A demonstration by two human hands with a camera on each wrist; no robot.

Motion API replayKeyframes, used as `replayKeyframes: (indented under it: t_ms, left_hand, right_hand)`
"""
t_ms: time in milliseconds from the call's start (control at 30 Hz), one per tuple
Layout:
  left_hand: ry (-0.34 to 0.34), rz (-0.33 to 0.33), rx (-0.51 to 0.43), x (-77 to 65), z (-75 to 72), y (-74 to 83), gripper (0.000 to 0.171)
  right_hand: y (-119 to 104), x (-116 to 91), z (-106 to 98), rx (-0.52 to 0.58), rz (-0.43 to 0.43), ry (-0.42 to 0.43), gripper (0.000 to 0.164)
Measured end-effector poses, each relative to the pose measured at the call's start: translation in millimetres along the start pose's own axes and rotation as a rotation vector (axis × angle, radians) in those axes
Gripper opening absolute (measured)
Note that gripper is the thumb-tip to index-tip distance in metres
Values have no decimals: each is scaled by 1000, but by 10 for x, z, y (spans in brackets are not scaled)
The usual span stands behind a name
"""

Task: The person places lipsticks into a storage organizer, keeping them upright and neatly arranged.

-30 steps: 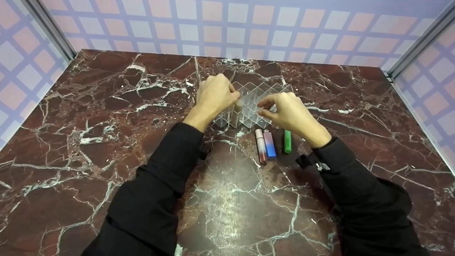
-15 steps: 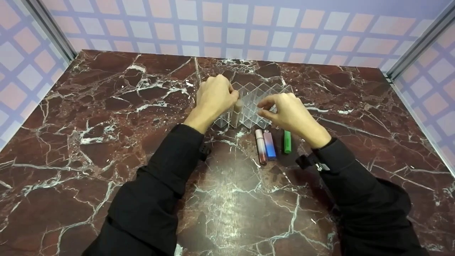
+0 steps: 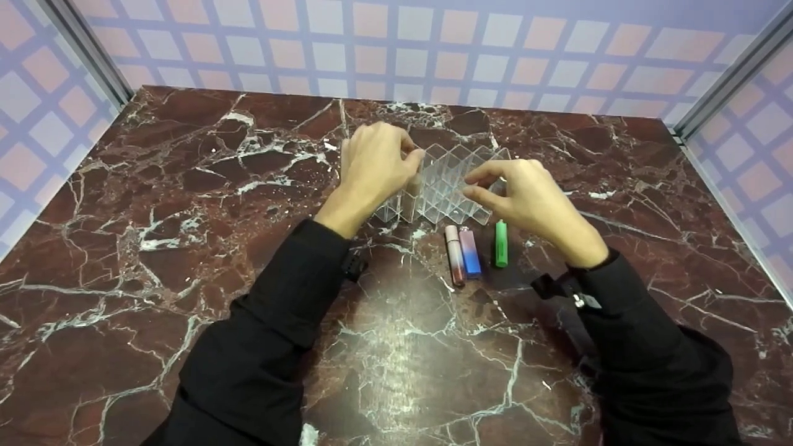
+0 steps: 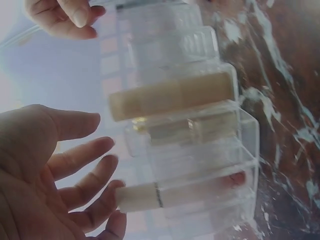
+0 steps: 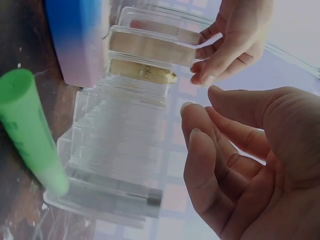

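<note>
A clear acrylic organizer with diamond-shaped compartments point(image 3: 458, 162) stands at the middle back of the table. My left hand point(image 3: 376, 158) is over its left end, fingers apart and loosely bent, close to the cap ends of the tubes. Held in the compartments there are a beige tube point(image 4: 172, 95), a white-capped lip gloss point(image 4: 140, 197) and a gold-tipped tube point(image 5: 142, 71). At the organizer's other end sits a dark-capped clear tube point(image 5: 115, 195). My right hand point(image 3: 533, 195) hovers at the organizer's right side, fingers loosely curled, thumb and fingertips apart, with nothing between them.
In front of the organizer lie a pink-to-red lip gloss tube point(image 3: 455, 255), a pink-and-blue lipstick case point(image 3: 469, 254) and a green tube point(image 3: 501, 246). Checkered panels point(image 3: 415, 56) enclose the back and sides of the marbled table point(image 3: 186, 260).
My right hand has drawn back to the right, uncovering more of the organizer and the green tube. My left hand has risen slightly, its thumb spreading rightward over the beige tube's top.
</note>
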State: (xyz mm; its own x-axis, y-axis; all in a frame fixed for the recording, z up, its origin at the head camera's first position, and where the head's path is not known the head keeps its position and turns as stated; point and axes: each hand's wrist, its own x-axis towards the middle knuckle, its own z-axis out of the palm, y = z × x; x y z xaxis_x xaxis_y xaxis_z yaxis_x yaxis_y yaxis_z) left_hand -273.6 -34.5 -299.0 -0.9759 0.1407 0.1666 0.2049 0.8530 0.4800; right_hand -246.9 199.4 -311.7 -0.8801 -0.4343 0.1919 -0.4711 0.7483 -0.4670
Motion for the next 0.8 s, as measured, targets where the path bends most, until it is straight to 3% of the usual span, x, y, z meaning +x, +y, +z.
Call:
replayKeyframes:
  t_ms: [300, 500, 800]
  left_hand:
    - [43, 84, -65, -147, -130, 116, 23]
    - [-33, 121, -158, -266, -72, 155, 22]
    - [-122, 158, -92, -315, 12, 116, 26]
  right_hand:
    - [-21, -234, -47, -43, -67, -26, 18]
    - [-62, -365, 20, -75, -126, -58, 15]
    - [-123, -469, 173, -140, -167, -137, 18]
